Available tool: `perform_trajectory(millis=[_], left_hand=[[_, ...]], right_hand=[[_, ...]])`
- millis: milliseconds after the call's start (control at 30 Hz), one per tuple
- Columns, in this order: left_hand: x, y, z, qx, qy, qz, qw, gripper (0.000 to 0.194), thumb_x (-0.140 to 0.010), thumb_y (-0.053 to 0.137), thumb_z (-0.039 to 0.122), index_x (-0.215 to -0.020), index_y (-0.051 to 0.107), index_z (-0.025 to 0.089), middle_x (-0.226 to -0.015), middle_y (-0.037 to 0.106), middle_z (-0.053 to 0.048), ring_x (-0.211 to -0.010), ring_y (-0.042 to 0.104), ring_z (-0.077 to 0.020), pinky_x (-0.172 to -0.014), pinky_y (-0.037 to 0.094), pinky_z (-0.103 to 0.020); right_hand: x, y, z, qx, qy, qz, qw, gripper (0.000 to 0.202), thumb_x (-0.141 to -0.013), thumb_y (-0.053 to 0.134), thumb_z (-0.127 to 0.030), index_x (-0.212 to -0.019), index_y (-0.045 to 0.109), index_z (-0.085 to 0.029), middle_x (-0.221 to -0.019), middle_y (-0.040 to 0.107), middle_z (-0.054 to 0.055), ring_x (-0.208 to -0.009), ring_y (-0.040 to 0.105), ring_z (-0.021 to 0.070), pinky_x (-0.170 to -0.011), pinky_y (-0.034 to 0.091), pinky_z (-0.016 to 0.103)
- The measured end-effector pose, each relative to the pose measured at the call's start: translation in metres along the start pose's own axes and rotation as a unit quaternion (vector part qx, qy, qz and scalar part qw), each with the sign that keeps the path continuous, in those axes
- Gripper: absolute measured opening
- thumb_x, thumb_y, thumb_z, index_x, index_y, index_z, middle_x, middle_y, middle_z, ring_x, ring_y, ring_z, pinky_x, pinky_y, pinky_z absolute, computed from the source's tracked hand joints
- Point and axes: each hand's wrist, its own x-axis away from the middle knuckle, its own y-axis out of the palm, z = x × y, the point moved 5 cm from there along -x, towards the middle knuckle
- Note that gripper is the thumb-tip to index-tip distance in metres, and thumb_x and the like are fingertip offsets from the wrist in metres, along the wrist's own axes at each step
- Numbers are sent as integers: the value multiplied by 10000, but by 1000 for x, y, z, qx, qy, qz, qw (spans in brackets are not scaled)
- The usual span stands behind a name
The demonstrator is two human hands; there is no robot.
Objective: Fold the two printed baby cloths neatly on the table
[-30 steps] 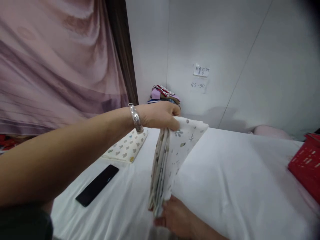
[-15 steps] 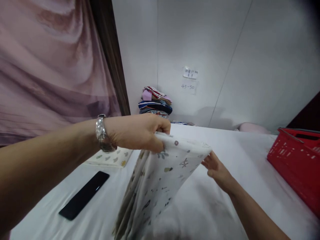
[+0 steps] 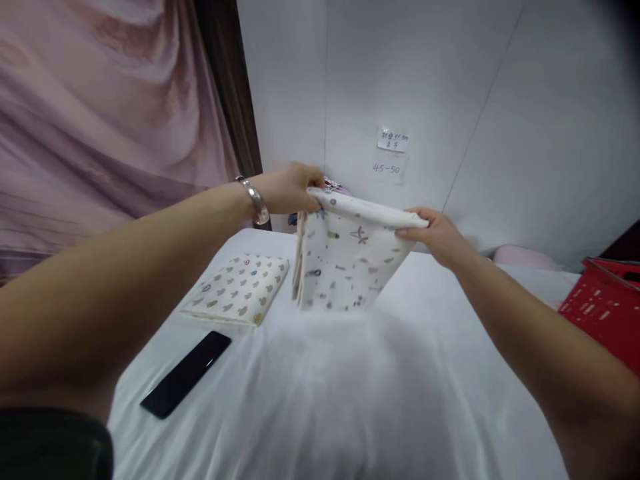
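Note:
A folded white cloth (image 3: 350, 257) with small printed figures hangs in the air above the white-covered surface. My left hand (image 3: 295, 187), with a silver bracelet at the wrist, pinches its upper left corner. At the upper right corner, my right hand (image 3: 430, 230) grips the cloth between thumb and fingers. The top edge stretches between both hands, and several layers show along the left side. To the left lies a second folded cloth (image 3: 237, 287), cream with a repeated grey motif. A black phone (image 3: 187, 373) rests flat in front of it.
At the right edge stands a red plastic basket (image 3: 605, 313). Behind my left hand, a clothes stack (image 3: 333, 185) is mostly hidden. Paper notes (image 3: 390, 153) are stuck to the back wall. A pink curtain (image 3: 100, 120) hangs at left, and a pink rounded object (image 3: 523, 257) lies at the back.
Both hands have raised the cloth and carried it forward, away from me. My right hand has closed on the corner it was touching. The second folded cloth is now more fully visible.

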Motion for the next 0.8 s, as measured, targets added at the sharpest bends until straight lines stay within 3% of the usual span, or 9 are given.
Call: perform_trajectory(millis=[100, 167, 267, 367, 433, 533, 700, 800], left_hand=[[8, 13, -2, -17, 48, 55, 997, 325, -735, 533, 302, -1032, 570, 176, -848, 613, -31, -751, 551, -151, -680, 401, -254], [27, 46, -1, -26, 76, 65, 995, 295, -774, 498, 266, -1050, 558, 181, -929, 621, -48, -863, 563, -172, -779, 419, -286], [75, 133, 4, -6, 125, 50, 991, 274, -789, 450, 142, -1034, 567, 179, -1062, 608, -86, -1037, 529, -193, -931, 391, -339], [135, 230, 17, 47, 176, -6, 983, 239, -787, 427, 81, -928, 594, 177, -1002, 640, -84, -995, 567, -178, -955, 407, -356], [169, 273, 28, 68, 191, -15, 979, 240, -775, 433, 63, -905, 596, 182, -997, 653, -74, -999, 573, -175, -956, 421, -357], [201, 292, 41, 77, 187, 18, 979, 252, -767, 432, 53, -911, 597, 178, -1050, 651, -75, -1051, 557, -193, -961, 427, -371], [221, 282, 51, 93, 186, 13, 978, 290, -765, 423, 36, -944, 582, 200, -1089, 642, -44, -1076, 545, -170, -1009, 382, -370], [231, 280, 53, 112, 179, -10, 977, 282, -754, 444, 32, -944, 573, 195, -1090, 634, -46, -1100, 524, -173, -1009, 368, -365]], right_hand=[[3, -10, -16, 159, -85, 26, 983, 320, -675, 683, -252, -989, 621, -239, -898, 641, 3, -850, 591, 195, -764, 459, 362], [26, -7, -5, 252, -136, 25, 958, 337, -713, 650, -223, -1041, 605, -285, -998, 638, 26, -920, 581, 233, -818, 461, 403], [87, 13, 48, 312, -204, -25, 927, 419, -763, 557, -184, -1164, 543, -307, -1194, 575, 42, -1107, 512, 256, -957, 404, 449], [163, 39, 120, 319, -236, -109, 911, 393, -772, 491, -150, -1146, 565, -245, -1148, 615, 66, -1096, 540, 247, -932, 436, 480], [208, 51, 153, 317, -245, -144, 905, 407, -779, 469, -114, -1150, 560, -251, -1117, 636, 54, -1064, 568, 216, -905, 469, 461], [248, 55, 170, 321, -221, -131, 911, 519, -779, 459, -85, -1251, 482, -299, -1204, 588, 39, -1131, 526, 211, -926, 463, 474], [274, 55, 166, 323, -183, -124, 920, 730, -758, 463, -137, -1343, 238, -512, -1227, 562, -48, -1125, 529, 229, -903, 476, 512], [282, 56, 161, 311, -152, -160, 925, 730, -750, 467, -152, -1335, 242, -527, -1260, 532, -54, -1151, 506, 233, -945, 441, 522]])
